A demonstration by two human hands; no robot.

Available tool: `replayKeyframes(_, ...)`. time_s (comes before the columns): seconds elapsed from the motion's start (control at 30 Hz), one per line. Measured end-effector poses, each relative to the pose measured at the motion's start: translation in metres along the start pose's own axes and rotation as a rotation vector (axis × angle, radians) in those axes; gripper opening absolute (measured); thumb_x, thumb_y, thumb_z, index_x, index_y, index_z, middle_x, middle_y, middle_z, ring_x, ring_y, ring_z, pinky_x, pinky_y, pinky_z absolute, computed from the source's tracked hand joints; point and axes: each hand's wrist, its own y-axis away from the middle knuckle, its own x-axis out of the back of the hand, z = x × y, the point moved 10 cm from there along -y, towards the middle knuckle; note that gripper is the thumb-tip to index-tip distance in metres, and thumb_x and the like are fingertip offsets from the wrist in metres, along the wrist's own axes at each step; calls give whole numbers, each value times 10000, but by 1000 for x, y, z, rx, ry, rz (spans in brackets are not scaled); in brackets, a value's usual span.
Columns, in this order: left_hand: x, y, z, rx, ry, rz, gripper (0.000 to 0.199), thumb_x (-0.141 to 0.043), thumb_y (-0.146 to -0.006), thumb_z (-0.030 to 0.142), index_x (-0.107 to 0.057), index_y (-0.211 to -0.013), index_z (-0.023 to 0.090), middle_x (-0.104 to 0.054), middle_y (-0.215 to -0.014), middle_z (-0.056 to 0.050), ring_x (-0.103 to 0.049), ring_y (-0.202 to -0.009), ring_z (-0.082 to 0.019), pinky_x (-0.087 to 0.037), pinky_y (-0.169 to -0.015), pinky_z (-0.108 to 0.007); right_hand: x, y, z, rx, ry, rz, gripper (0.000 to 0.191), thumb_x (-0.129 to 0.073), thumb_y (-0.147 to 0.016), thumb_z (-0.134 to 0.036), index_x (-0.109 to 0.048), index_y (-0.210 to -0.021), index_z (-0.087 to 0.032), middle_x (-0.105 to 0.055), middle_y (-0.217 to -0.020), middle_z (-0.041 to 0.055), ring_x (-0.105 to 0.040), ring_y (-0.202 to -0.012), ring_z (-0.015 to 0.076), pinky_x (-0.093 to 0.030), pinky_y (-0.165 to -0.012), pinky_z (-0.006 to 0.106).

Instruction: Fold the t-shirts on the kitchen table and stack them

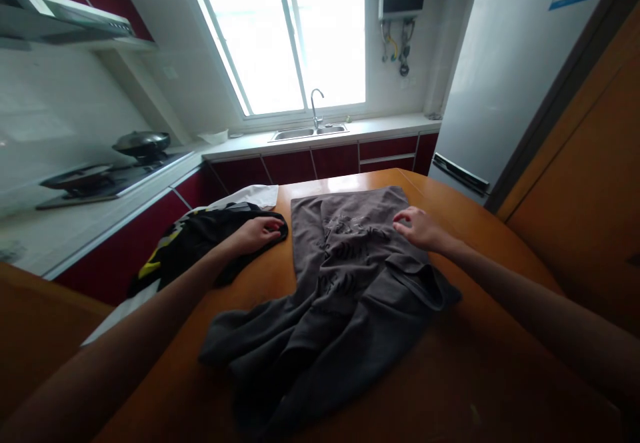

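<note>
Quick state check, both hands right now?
Left hand: fingers curled over the black garment; whether it grips cannot be told.
Right hand: loosely open over the gray garment, holding nothing.

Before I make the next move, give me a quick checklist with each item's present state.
1. Both hands visible: ok; left hand and right hand show.
2. Dark grey cloth garment with printed front lying flat: not ok; its near part is bunched and creased.
3. Grey garment apart from the black cloth garment with yellow patches: ok; orange-brown wooden tabletop shows between them.
4. Left hand free of the black garment: cannot tell; it is at that garment's right edge.
5. Right hand touching the grey garment: cannot tell; it is at the right edge.
</note>
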Motion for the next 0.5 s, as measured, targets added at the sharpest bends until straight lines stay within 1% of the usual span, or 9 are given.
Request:
replayKeyframes(0.07, -6, 58, -17, 58, 87, -158, 630, -741, -677, 643, -736, -1122, 198, -763, -1053, -65, -701, -887, -245, -555, -787, -311, -4, 49, -16, 62, 87, -89, 331, -615, -892, -472, -738, -1059, -214, -679, -1112, 120, -625, -1029, 275, -478, -923, 377)
replayKeyframes(0.1, -7, 86, -25, 97, 120, -199, 650, -726, -674, 673, -738, -1120, 200, -764, -1064, -70, -703, -936, -260, -558, -812, -314, -4, 71, -20, 65, 136, -115, 381, -621, -881, -521, -730, -1089, -221, -675, -1129, 125, -618, -1046, 292, -480, -912, 390)
replayKeyframes(0.13, -10, 113, -30, 125, 150, -242, 663, -704, -693, 690, -732, -1149, 208, -755, -1121, -74, -699, -993, -271, -556, -839, -316, -5, 90, -21, 62, 177, -138, 432, -642, -860, -551, -717, -1132, -225, -671, -1147, 131, -613, -1058, 307, -484, -896, 399)
replayKeyframes(0.2, -19, 157, -33, 146, 204, -314, 679, -664, -743, 694, -702, -1229, 222, -724, -1217, -83, -679, -1087, -281, -547, -876, -316, -8, 118, -20, 46, 220, -183, 470, -687, -828, -529, -695, -1185, -224, -672, -1163, 136, -616, -1066, 318, -489, -868, 396)
replayKeyframes(0.23, -25, 174, -31, 136, 223, -341, 685, -648, -767, 686, -677, -1275, 226, -712, -1240, -88, -673, -1105, -280, -545, -878, -316, -10, 126, -17, 30, 221, -203, 444, -702, -821, -480, -695, -1181, -222, -678, -1158, 133, -626, -1054, 313, -491, -851, 384)
replayKeyframes(0.3, -38, 194, -25, 95, 219, -352, 694, -640, -788, 671, -649, -1313, 218, -728, -1168, -96, -684, -1048, -271, -547, -834, -312, -11, 132, -7, -23, 179, -227, 305, -693, -814, -341, -720, -1090, -214, -707, -1097, 113, -655, -993, 282, -490, -813, 349)
replayKeyframes(0.37, -47, 202, -21, 54, 161, -317, 654, -650, -775, 670, -696, -1217, 189, -747, -995, -88, -693, -902, -250, -540, -749, -297, -1, 128, 7, -104, 64, -192, 180, -665, -777, -225, -738, -939, -201, -735, -978, 91, -673, -906, 251, -487, -763, 317)
replayKeyframes(0.43, -51, 204, -17, 29, 110, -286, 587, -648, -759, 682, -745, -1034, 174, -727, -841, -65, -666, -772, -221, -510, -667, -272, 20, 120, 23, -170, -60, -116, 134, -631, -752, -185, -727, -846, -183, -738, -864, 88, -672, -821, 233, -487, -707, 302)
replayKeyframes(0.5, -47, 205, -13, 30, 121, -271, 565, -633, -750, 702, -744, -910, 172, -703, -775, -48, -633, -701, -198, -474, -605, -254, 48, 114, 43, -233, -157, -21, 137, -603, -761, -215, -706, -839, -169, -732, -818, 106, -663, -753, 228, -492, -646, 305)
